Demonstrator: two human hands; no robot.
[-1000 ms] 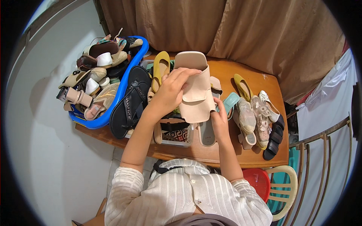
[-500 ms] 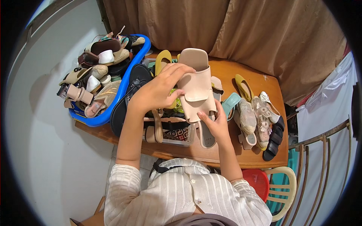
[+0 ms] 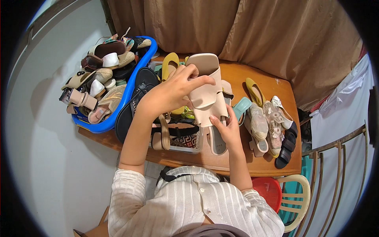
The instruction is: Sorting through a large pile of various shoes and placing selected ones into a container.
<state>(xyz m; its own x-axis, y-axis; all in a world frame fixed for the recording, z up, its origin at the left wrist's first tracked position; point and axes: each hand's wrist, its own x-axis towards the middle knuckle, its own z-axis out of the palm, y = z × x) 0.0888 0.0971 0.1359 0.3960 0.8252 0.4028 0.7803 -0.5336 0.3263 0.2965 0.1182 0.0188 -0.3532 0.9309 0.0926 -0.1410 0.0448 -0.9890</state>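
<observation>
In the head view, the blue basket (image 3: 140, 79), heaped with shoes, is the landmark. The beige slipper (image 3: 204, 94) is held up above the table (image 3: 272, 85), to the right of the basket and well apart from it. The right hand (image 3: 229, 130) has its near end pinched, thumb on top and fingers out of sight beneath. The left hand (image 3: 175, 91), on the side toward the basket, is bent and half spread, its forefinger reaching over the wide strap; whether it grips or only touches, I cannot tell.

The step in hand looks like handling the slipper around its strap. The next move seems to call for a firm right-hand hold, so the left fingers can work freely without tipping it.

The slipper's long axis runs from the person's side out toward the curtain (image 3: 189, 23), with the rounded far end leaning slightly toward the basket. Whether that end is toe or heel, I cannot tell.

Just right of the basket lies a black flip-flop (image 3: 125, 118); farther right is a clear box (image 3: 200, 143) of shoes, then, beyond the slipper, a mint sandal (image 3: 241, 106). A black sandal (image 3: 287, 146) lies farthest from the basket.
</observation>
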